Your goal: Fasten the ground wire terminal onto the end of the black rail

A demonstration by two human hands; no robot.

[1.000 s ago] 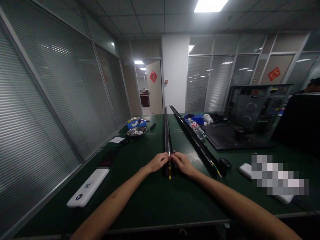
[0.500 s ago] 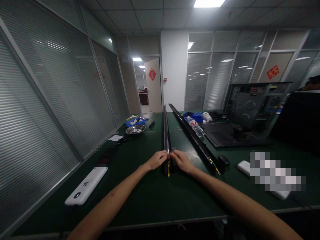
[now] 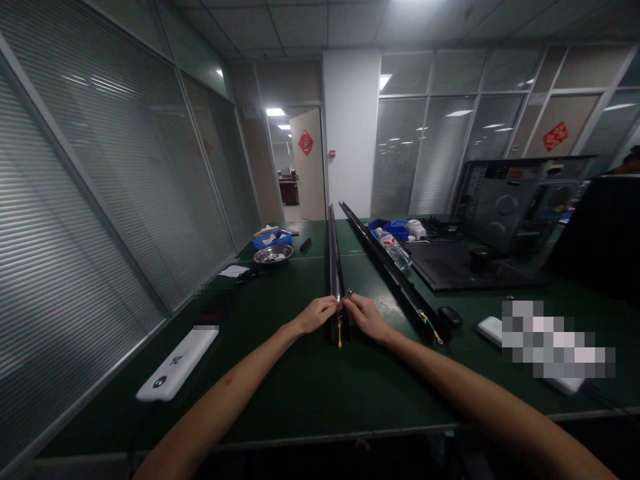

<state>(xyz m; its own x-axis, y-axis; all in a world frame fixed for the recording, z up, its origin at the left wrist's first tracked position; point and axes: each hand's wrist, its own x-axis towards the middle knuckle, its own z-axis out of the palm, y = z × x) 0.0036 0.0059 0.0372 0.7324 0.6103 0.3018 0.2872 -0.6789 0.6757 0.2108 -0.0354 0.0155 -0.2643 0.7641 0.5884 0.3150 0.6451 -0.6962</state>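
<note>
Head view: both hands [image 3: 342, 315] pinch together on black rail [image 3: 334, 267]; no writing legible.

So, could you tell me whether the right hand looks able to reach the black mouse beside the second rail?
Probably yes: the black mouse lies just right of the right hand, with only the second rail, lying low, between them.

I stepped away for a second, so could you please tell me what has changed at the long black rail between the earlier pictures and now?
Nothing visibly moved or was let go. Only the camera tilted slightly. The left hand and right hand remain pinched together at the near end of the long black metal rail, above its short yellow wire. The second black rail and white flat device lie as before.
</note>
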